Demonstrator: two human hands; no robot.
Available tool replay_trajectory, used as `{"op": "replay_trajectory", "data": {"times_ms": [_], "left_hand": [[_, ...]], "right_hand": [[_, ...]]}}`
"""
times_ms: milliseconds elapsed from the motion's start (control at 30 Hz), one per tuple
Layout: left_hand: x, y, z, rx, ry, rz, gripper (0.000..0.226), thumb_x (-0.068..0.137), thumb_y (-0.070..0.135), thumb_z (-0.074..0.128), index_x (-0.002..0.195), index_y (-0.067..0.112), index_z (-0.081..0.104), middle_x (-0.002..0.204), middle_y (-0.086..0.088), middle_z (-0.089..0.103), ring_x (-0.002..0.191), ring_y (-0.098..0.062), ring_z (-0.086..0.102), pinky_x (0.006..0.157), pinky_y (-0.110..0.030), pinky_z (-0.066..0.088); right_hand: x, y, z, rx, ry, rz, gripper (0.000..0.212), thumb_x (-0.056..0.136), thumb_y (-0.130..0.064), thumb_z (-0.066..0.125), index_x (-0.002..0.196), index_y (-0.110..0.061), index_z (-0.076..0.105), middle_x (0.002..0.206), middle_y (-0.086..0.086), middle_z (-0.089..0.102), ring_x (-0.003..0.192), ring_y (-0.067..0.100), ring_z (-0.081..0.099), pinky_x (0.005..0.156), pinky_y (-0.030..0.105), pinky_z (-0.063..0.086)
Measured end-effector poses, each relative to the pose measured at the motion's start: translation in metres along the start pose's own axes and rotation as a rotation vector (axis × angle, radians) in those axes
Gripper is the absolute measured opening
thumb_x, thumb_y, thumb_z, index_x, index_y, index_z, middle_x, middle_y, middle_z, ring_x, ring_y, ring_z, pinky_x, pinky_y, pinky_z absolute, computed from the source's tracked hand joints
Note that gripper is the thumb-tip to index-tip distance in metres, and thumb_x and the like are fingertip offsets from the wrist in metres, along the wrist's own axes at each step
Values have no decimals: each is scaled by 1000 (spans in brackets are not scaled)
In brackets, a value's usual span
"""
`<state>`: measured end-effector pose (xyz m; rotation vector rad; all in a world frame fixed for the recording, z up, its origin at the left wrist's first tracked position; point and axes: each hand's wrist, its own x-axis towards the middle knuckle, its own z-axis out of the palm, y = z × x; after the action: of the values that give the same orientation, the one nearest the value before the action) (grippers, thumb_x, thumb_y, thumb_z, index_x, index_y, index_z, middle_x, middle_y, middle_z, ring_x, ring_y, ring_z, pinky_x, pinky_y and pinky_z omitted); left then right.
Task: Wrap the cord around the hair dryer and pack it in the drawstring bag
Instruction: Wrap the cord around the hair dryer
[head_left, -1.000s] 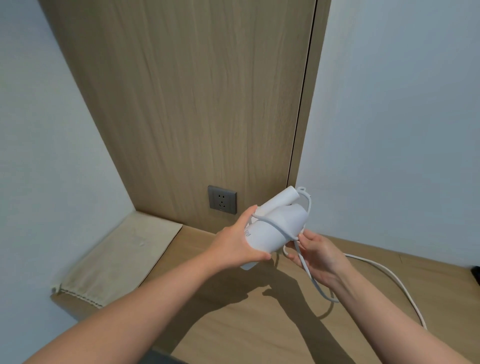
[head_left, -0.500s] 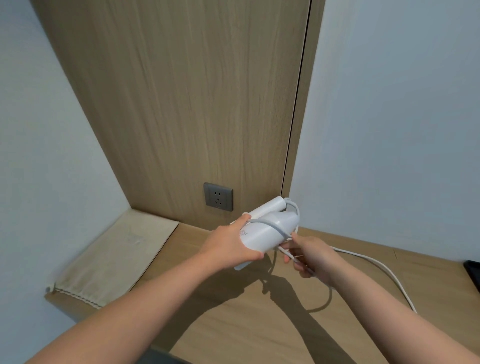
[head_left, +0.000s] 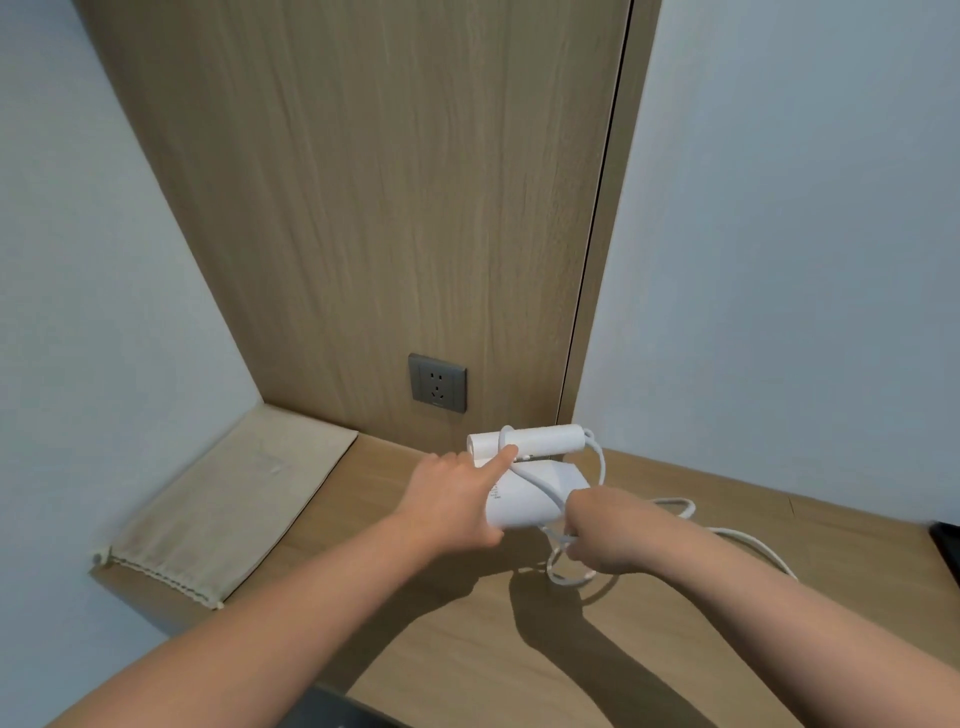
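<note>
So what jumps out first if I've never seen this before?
Two bare hands at the centre: the left hand grips a white hair dryer while the right hand winds its cord around it. A beige drawstring bag lies flat at the left.

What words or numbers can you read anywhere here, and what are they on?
None can be read.
Hair dryer: a few lines of tiny print beside the left hand, too small and blurred to read.
Wall socket: only plug holes, with a faint, unreadable mark below them.
</note>
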<state>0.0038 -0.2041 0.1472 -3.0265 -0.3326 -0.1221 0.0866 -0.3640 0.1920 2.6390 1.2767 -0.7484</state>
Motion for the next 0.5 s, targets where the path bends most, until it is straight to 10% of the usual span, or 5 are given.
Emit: {"op": "replay_trajectory", "data": {"times_ms": [267, 500], "left_hand": [[1, -9, 0, 119, -10, 142, 91, 78, 47, 59, 150, 35, 5, 107, -10, 58, 91, -28, 54, 72, -35, 27], [-1, -8, -12, 90, 42, 299, 90, 76, 40, 61, 151, 31, 12, 97, -8, 57, 84, -29, 51, 69, -33, 22]], "right_hand": [[-8, 20, -37, -14, -3, -242, 13, 85, -20, 56, 83, -16, 68, 76, 3, 63, 66, 18, 50, 61, 31, 40], [23, 45, -57, 183, 304, -162, 36, 69, -36, 79, 50, -19, 54, 50, -4, 44, 50, 11, 37, 52, 26, 34]]}}
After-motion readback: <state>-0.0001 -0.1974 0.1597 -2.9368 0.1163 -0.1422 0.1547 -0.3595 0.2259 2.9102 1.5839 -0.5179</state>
